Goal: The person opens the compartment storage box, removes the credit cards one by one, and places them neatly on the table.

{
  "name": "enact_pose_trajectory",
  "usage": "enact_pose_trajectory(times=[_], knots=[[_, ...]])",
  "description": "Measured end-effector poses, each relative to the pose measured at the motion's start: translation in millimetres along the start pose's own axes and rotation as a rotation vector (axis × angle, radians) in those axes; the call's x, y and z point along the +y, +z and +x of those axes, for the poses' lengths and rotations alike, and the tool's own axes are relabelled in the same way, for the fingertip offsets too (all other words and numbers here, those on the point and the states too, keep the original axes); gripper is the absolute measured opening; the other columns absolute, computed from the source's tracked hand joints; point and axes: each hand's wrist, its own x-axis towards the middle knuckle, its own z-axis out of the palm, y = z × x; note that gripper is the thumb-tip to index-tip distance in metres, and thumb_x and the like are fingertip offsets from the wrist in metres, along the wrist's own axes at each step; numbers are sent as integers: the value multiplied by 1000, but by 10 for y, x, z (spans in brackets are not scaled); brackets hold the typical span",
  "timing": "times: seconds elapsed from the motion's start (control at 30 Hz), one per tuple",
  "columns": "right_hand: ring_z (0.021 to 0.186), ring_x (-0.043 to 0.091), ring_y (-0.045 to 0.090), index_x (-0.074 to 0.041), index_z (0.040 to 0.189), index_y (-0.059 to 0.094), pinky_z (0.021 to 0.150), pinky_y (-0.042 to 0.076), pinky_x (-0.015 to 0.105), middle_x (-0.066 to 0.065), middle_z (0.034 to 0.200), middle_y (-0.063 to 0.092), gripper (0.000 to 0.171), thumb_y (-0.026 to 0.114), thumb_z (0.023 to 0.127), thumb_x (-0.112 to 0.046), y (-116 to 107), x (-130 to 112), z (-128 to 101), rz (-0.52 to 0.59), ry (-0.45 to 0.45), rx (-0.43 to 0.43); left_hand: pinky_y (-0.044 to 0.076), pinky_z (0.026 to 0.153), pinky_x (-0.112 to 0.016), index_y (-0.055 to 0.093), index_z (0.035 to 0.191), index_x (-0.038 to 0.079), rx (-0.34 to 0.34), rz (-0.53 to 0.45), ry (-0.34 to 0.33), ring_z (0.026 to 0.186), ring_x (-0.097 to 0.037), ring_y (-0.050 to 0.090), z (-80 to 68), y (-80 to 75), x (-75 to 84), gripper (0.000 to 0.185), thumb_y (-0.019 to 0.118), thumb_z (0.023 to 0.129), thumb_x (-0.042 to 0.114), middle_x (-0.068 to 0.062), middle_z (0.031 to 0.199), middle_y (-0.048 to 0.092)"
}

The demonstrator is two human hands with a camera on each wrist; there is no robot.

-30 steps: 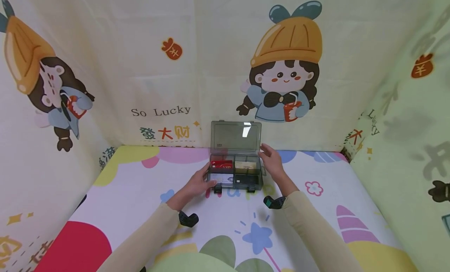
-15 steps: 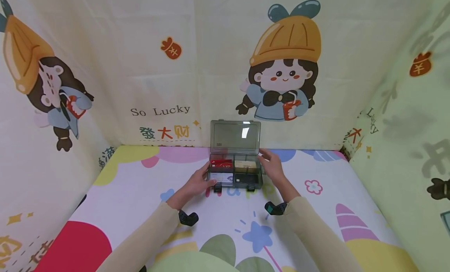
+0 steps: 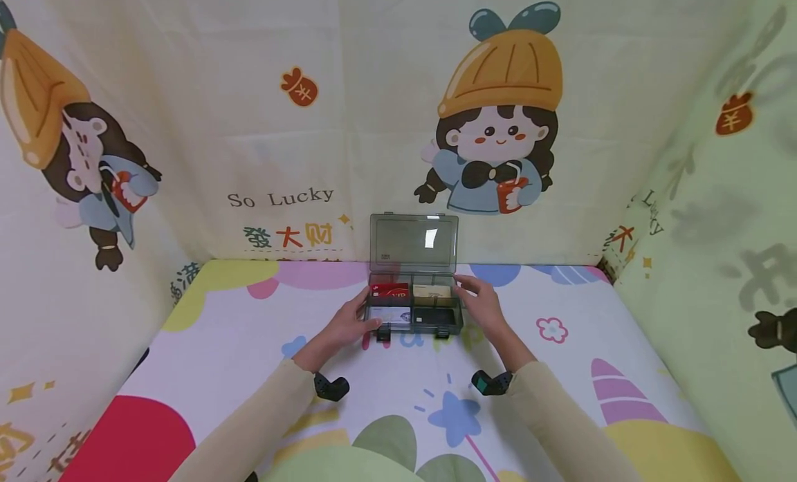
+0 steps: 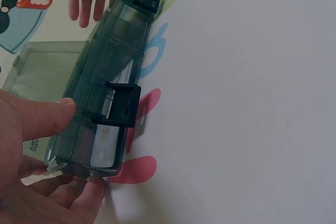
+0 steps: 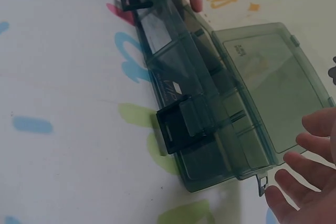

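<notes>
A smoky translucent plastic compartment box (image 3: 429,329) lies on the table, its hinged lid (image 3: 414,241) raised against the back cloth. Its compartments hold a red VIP card (image 3: 389,290), a cream card (image 3: 432,292), a white card (image 3: 391,316) and a black card (image 3: 434,317). My left hand (image 3: 341,328) grips the box's left end; in the left wrist view the thumb lies over the rim, with fingers around the end wall. Beside the right end is my right hand (image 3: 486,309), its fingers (image 5: 310,169) spread and loosely bent near the lid's hinge side. Contact there is unclear.
A white patterned cloth (image 3: 517,427) covers the table. Printed cloth walls (image 3: 373,143) rise behind and on both sides, close behind the lid. Two dark latches, including the right-hand latch (image 5: 184,124), hang from the box's front. Black wrist devices (image 3: 332,388) sit at both cuffs.
My right hand has come down from beside the lid toward the box's right side. The left hand keeps its grip, and the box and cards stay put. The head view has shifted slightly.
</notes>
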Motion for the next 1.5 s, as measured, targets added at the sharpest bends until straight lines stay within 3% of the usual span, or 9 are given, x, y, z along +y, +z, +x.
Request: enact_pose_trajectory(times=[0.2, 0.47, 0.93, 1.2, 1.5], knots=[[133, 36, 46, -2, 132, 57, 109, 40, 51, 21, 139, 53, 39, 56, 97, -18, 4, 23, -71, 14, -6, 9, 22, 118, -58, 16, 156, 26, -9, -16, 5, 149, -30, 21, 3, 0, -3, 85, 68, 90, 15, -5, 162, 23], [137, 36, 43, -4, 131, 58, 109, 40, 51, 17, 143, 52, 38, 58, 96, -18, 2, 69, -131, 22, 17, 1, 25, 118, -53, 15, 156, 23, -3, 9, -6, 150, -29, 20, 16, -1, -24, 85, 68, 90, 18, -6, 162, 22], [142, 41, 33, -7, 125, 63, 117, 19, 61, 18, 157, 28, 36, 66, 90, -19, 36, 126, -158, -77, 57, -72, 24, 118, -54, 15, 156, 22, -5, 3, -11, 149, -30, 21, -1, -10, -16, 86, 68, 90, 18, -7, 162, 22], [138, 44, 37, -7, 121, 66, 115, 25, 61, 21, 157, 26, 35, 68, 89, -21, 100, 191, -101, -161, 36, -123, 24, 118, -54, 14, 157, 22, -8, 3, -2, 149, -30, 21, 1, -12, -27, 85, 68, 91, 19, -6, 162, 21], [143, 49, 22, -3, 120, 66, 116, 21, 61, 28, 155, 25, 35, 67, 89, -20, 120, 129, -103, -287, 11, -167, 23, 119, -52, 14, 157, 20, -6, -8, 5, 149, -30, 21, 5, -5, -20, 84, 67, 91, 17, -7, 162, 21]])
